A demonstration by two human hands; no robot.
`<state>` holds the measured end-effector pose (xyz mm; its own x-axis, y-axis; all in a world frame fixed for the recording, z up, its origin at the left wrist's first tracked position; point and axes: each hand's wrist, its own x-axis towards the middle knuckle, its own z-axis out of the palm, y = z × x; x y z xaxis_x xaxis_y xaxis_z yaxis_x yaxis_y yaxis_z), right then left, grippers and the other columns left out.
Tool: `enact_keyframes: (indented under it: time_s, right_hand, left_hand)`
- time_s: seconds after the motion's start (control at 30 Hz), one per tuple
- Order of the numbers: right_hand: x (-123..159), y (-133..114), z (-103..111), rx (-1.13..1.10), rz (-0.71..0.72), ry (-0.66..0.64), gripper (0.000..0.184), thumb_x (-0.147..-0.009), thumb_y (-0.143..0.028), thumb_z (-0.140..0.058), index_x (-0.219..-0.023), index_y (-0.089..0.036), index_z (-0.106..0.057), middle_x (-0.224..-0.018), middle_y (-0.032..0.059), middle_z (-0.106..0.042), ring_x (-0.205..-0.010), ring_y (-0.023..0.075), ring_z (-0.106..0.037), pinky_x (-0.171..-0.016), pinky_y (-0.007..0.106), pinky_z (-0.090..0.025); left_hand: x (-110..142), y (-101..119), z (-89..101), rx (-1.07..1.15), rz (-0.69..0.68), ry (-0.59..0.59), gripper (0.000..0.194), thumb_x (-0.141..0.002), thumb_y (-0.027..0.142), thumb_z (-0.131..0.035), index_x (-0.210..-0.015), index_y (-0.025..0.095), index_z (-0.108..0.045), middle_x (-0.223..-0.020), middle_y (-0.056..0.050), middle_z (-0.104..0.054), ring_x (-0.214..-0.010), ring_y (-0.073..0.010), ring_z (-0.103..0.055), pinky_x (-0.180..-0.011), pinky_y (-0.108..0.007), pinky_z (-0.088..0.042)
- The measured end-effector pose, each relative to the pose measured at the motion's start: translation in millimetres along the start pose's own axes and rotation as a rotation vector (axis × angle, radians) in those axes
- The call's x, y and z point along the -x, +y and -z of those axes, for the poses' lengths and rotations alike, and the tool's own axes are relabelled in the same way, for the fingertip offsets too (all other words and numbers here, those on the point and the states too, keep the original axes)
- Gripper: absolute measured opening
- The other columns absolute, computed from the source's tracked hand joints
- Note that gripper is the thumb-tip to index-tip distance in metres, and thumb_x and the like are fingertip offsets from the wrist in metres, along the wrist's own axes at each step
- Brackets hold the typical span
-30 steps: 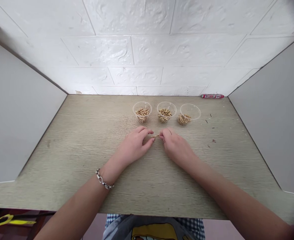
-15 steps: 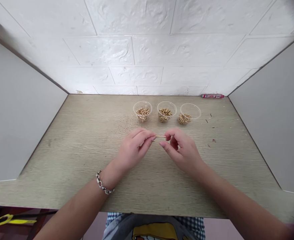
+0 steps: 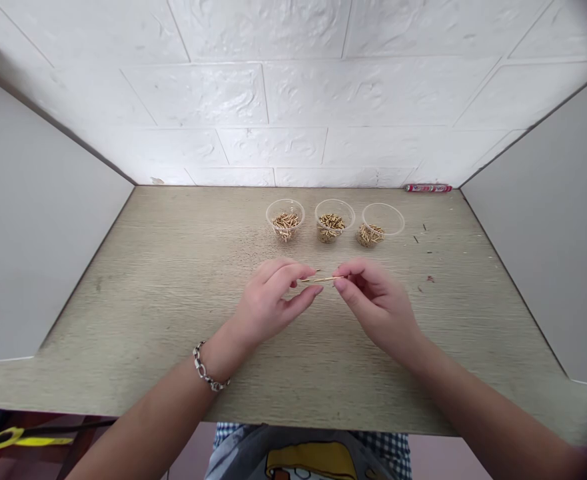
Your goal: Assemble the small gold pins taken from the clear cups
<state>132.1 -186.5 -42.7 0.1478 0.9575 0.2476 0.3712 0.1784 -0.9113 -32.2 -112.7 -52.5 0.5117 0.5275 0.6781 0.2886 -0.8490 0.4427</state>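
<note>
Left hand and right hand were held facing each other, a slim brass pin bridging the gap. It was gripped between the right thumb and forefinger; the left thumb and forefinger were parted about its free end. Whether it was touched by the curled left fingers could not be told.

Behind, the scene was bounded by a white wall, and at the sides by a left panel and a right panel. Between these the desk was spread wide on either side of the hands, its front edge crossed by both forearms. More room was judged to be offered sideways than forward.

Just beyond the fingers a left cup, middle cup and right cup were set in a row, each part-filled with brass bits. Against the wall, at far right, a red tube was laid.

The pin's long axis was turned crosswise, nearly parallel to the front edge, with the free end directed left. At that end a short piece was seen; whether it was joined to the pin could not be made out. Dark slivers were scattered at right.
</note>
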Motion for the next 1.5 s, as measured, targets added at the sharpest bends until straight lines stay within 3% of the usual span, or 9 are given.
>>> enact_keyframes:
  time_s: [0.3,0.47,0.6,0.73,0.83,0.97,1.27,1.4,1.5]
  right_hand:
    - [-1.5,-1.0,0.4,0.06,0.052,-0.007,0.006,-0.084,-0.022,-0.054,-0.08,-0.02,-0.058,-0.065,-0.0025,-0.052,-0.054,0.0082,-0.044,-0.05,0.022,-0.036]
    - [-5.0,2.9,3.1,0.043,-0.068,0.043,0.006,-0.082,-0.023,-0.053,-0.078,-0.02,-0.056,-0.06,-0.0039,-0.048,-0.052,0.008,-0.041,-0.049,0.022,-0.033]
    - [-13.1,9.1,8.8,-0.017,-0.209,0.076,0.009,-0.08,-0.023,-0.051,-0.072,-0.02,-0.05,-0.054,-0.0053,-0.041,-0.047,0.0081,-0.036,-0.044,0.022,-0.029]
    - [-16.5,11.5,10.2,0.014,-0.261,0.015,0.01,-0.079,-0.023,-0.049,-0.07,-0.019,-0.048,-0.055,-0.0052,-0.04,-0.048,0.0081,-0.035,-0.045,0.022,-0.027]
    - [-14.5,11.8,6.4,0.1,-0.227,-0.075,0.01,-0.079,-0.023,-0.048,-0.071,-0.019,-0.048,-0.056,-0.005,-0.042,-0.05,0.0083,-0.038,-0.047,0.022,-0.029]
    - [-11.9,13.3,1.4,0.214,-0.176,-0.157,0.01,-0.08,-0.024,-0.047,-0.073,-0.018,-0.051,-0.059,-0.0041,-0.047,-0.055,0.0094,-0.042,-0.052,0.022,-0.032]
    - [-12.1,11.0,1.2,0.143,-0.154,-0.339,0.019,-0.087,-0.029,-0.044,-0.075,-0.018,-0.056,-0.066,-0.0018,-0.054,-0.064,0.0114,-0.047,-0.059,0.024,-0.035]
    - [-11.2,11.5,1.4,0.088,-0.087,-0.355,0.017,-0.088,-0.024,-0.043,-0.079,-0.018,-0.057,-0.069,-0.0009,-0.057,-0.066,0.0119,-0.049,-0.061,0.024,-0.037]
    - [-10.4,11.6,3.2,0.11,0.0,-0.347,0.018,-0.089,-0.024,-0.043,-0.078,-0.018,-0.055,-0.067,-0.0007,-0.055,-0.064,0.0115,-0.048,-0.06,0.023,-0.037]
  left_hand:
    - [-0.5,3.5,4.7,0.065,0.016,-0.076,0.004,-0.083,0.021,-0.055,-0.083,0.018,-0.052,-0.071,0.0,-0.06,-0.066,-0.01,-0.054,-0.063,-0.023,-0.045]
    - [-3.3,-0.9,6.2,0.051,0.14,-0.094,0.008,-0.087,0.018,-0.044,-0.088,0.017,-0.052,-0.075,0.0,-0.058,-0.07,-0.009,-0.053,-0.065,-0.022,-0.044]
    - [-6.7,-10.4,2.4,-0.008,0.31,-0.205,0.011,-0.087,0.022,-0.047,-0.089,0.016,-0.057,-0.082,-0.001,-0.059,-0.069,-0.008,-0.053,-0.062,-0.02,-0.044]
    - [-5.9,-13.1,-0.4,0.056,0.326,-0.311,0.018,-0.086,0.031,-0.051,-0.094,0.017,-0.06,-0.086,-0.002,-0.059,-0.07,-0.0084,-0.055,-0.064,-0.021,-0.046]
    - [-3.8,-10.7,-1.5,0.084,0.275,-0.429,0.024,-0.087,0.037,-0.05,-0.098,0.018,-0.061,-0.085,-0.001,-0.061,-0.069,-0.0089,-0.055,-0.065,-0.023,-0.046]
    - [-1.5,-8.3,-4.5,0.052,0.219,-0.522,0.024,-0.091,0.031,-0.041,-0.09,0.018,-0.061,-0.081,-0.002,-0.062,-0.073,-0.0112,-0.055,-0.066,-0.024,-0.044]
    - [-0.6,-1.4,-5.2,-0.011,0.145,-0.525,0.019,-0.09,0.023,-0.038,-0.082,0.016,-0.054,-0.077,-0.003,-0.056,-0.07,-0.0125,-0.051,-0.064,-0.025,-0.041]
    - [-4.6,3.9,-2.0,0.099,0.204,-0.547,0.018,-0.089,0.02,-0.039,-0.08,0.017,-0.054,-0.071,-0.001,-0.051,-0.065,-0.0112,-0.048,-0.062,-0.024,-0.04]
    - [-8.7,6.2,1.1,0.268,0.33,-0.544,0.02,-0.088,0.023,-0.04,-0.073,0.017,-0.052,-0.066,0.001,-0.048,-0.064,-0.0103,-0.045,-0.06,-0.024,-0.039]
